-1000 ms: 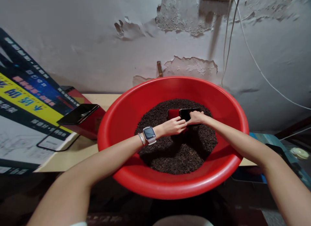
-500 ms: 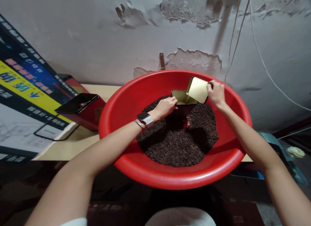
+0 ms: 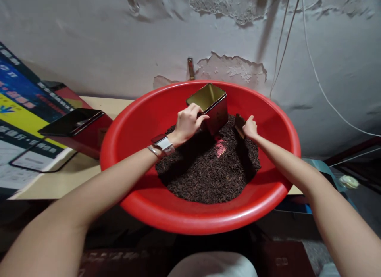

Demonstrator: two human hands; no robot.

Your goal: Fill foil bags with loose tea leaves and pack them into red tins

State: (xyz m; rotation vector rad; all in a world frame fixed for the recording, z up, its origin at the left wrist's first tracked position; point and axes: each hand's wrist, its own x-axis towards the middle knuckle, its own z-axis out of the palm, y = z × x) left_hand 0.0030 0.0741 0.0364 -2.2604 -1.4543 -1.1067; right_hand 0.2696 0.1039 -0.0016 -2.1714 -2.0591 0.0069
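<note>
A big red plastic basin [image 3: 154,110] holds a heap of dark loose tea leaves [image 3: 208,170]. My left hand [image 3: 187,122], with a watch on the wrist, grips an open rectangular tin [image 3: 210,102], gold inside and red outside, tilted just above the leaves at the far side. My right hand [image 3: 250,128] holds the tin's dark lid [image 3: 239,124] edge-down against the leaves, a little right of the tin.
A red box with a dark phone [image 3: 70,122] on top stands left of the basin on a pale tabletop [image 3: 59,181]. A printed carton [image 3: 18,110] leans at far left. The peeling wall with white cables [image 3: 312,66] is close behind. Blue items lie at right.
The lid came off the tin a second ago. Since then my left hand has lifted and tilted the open tin, and my right hand has brought the lid down to the leaves.
</note>
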